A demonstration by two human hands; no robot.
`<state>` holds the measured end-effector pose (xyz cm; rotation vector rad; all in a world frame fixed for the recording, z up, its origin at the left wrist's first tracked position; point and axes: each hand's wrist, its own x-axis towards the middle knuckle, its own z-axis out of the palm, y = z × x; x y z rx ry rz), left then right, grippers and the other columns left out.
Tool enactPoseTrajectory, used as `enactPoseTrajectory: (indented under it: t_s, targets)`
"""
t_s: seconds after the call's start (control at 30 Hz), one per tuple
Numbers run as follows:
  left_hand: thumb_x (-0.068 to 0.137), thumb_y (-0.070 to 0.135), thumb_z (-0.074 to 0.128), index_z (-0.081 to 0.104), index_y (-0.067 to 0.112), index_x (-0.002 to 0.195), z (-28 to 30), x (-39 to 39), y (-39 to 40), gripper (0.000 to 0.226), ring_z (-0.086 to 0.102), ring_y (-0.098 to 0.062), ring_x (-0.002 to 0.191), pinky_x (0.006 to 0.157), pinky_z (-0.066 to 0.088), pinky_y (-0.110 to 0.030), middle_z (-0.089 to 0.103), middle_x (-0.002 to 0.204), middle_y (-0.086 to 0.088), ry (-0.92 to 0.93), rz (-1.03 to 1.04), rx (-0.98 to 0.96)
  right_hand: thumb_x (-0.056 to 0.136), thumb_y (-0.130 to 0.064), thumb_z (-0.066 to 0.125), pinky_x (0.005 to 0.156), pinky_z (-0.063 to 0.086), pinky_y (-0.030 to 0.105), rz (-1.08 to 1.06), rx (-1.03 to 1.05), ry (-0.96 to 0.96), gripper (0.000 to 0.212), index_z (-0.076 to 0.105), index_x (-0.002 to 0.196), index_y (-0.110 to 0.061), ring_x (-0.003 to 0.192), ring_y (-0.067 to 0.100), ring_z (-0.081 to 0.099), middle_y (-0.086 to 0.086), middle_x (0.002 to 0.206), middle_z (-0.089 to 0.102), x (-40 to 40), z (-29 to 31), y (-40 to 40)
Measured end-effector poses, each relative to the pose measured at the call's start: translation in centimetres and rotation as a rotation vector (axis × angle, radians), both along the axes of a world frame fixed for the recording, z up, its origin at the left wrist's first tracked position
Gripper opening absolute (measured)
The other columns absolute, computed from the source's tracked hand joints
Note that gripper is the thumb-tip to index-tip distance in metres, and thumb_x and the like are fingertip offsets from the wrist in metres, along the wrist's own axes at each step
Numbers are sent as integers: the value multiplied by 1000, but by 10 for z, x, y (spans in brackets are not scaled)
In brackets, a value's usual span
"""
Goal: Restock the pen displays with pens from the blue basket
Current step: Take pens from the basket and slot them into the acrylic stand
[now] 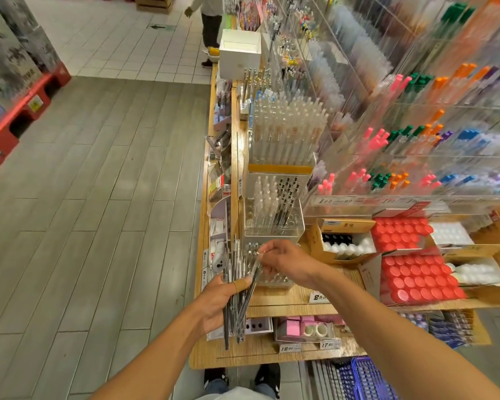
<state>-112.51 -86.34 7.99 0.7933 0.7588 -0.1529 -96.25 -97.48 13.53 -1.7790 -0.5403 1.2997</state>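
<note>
1. Pens, a bundle of clear-barrelled ones with dark refills, stood roughly upright in the left hand, at about 6 o'clock in the head view, just off the front edge of the wooden shelf.
2. The left hand was closed around the middle of the bundle, the thumb pressed across the front of the barrels and the fingers wrapped behind. Its forearm rose from the lower left of the frame toward 12 o'clock, the wrist nearly straight.
3. The right hand reached in from 4 o'clock, forearm stretched diagonally over the shelf, wrist bent a little to the left. Its fingertips were pinched together on the top end of one pen in the bundle; motion blur hid how many fingers touched it.
4. The two hands sat near each other, the right one higher and to the right of the left.
5. A low clear pen holder sat on the shelf directly behind the hands, partly hidden by them. Beyond it, toward 12 o'clock, a taller clear display box held white pens on its left side and dark pens on its right.
6. The blue basket rested on the floor at about 5 o'clock, below the shelf, with only its upper left part in view.
7. Red-capped bottles in open cartons filled the shelf at 3 o'clock.
</note>
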Motion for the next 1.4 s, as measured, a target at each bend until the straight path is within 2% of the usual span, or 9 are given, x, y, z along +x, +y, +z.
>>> enactPoseTrajectory:
  t_s: [0.13, 0.3, 0.4, 0.53, 0.63, 0.83, 1.03, 1.17, 1.4]
  targets:
    - [76, 3, 77, 45, -2, 129, -4, -4, 2, 62, 65, -24, 62, 51, 58, -33, 69, 79, -18, 29, 61, -34, 97, -19, 56, 69, 53, 23, -82, 59, -113, 15, 62, 104, -7, 73, 11, 61, 4, 86, 63, 19, 6, -12]
    - [65, -3, 79, 43, -5, 132, -10, -8, 4, 77, 68, -27, 64, 50, 59, -33, 71, 85, -22, 76, 128, -46, 96, -25, 58, 64, 49, 23, -164, 161, -497, 4, 61, 95, -25, 76, 12, 61, 3, 90, 68, 30, 2, -13]
    - [61, -1, 82, 45, -10, 132, -11, -8, 2, 80, 69, -28, 67, 52, 59, -33, 72, 88, -23, 102, 115, -20, 96, -29, 56, 60, 51, 19, -24, 119, -740, 4, 55, 96, -33, 71, 3, 59, -10, 85, 63, 22, -7, -11]
    - [63, 1, 82, 46, -9, 131, -11, -8, 0, 77, 71, -29, 73, 53, 60, -34, 72, 95, -23, 131, 111, -4, 98, -28, 51, 71, 47, 22, 190, 101, -995, 9, 56, 105, -23, 77, 2, 52, -16, 89, 52, 8, -22, -7]
    - [73, -3, 76, 44, -6, 130, -13, -7, -1, 66, 71, -29, 75, 56, 60, -36, 73, 97, -23, 139, 126, -4, 100, -25, 49, 80, 44, 24, 238, 129, -1082, 16, 58, 108, -15, 88, 11, 52, -6, 99, 56, 2, -29, -6]
    - [87, -7, 64, 47, -7, 126, -14, -9, -1, 42, 72, -30, 79, 60, 61, -38, 73, 94, -21, 155, 127, -12, 100, -22, 47, 81, 43, 28, 307, 96, -1122, 20, 60, 111, -12, 99, 19, 56, 4, 110, 61, 0, -38, -2]
    - [82, -7, 72, 45, -8, 129, -16, -10, 0, 55, 72, -31, 79, 56, 61, -39, 72, 90, -22, 165, 108, -7, 96, -18, 53, 73, 52, 37, 393, -2, -1151, 11, 61, 101, -13, 87, 24, 61, 6, 95, 65, -4, -47, 6]
    - [80, -7, 74, 41, -6, 132, -16, -10, -1, 62, 73, -32, 77, 56, 60, -39, 72, 85, -22, 153, 80, 10, 89, -7, 60, 68, 49, 33, 429, -26, -1235, 9, 66, 95, -10, 81, 25, 62, 6, 86, 69, -11, -51, 12]
    - [78, -7, 75, 41, -2, 129, -14, -10, 0, 62, 74, -34, 82, 55, 60, -38, 71, 95, -26, 145, 80, 19, 88, -5, 57, 72, 49, 35, 416, -94, -1308, 16, 69, 99, -8, 86, 26, 61, 6, 92, 65, -19, -51, 18]
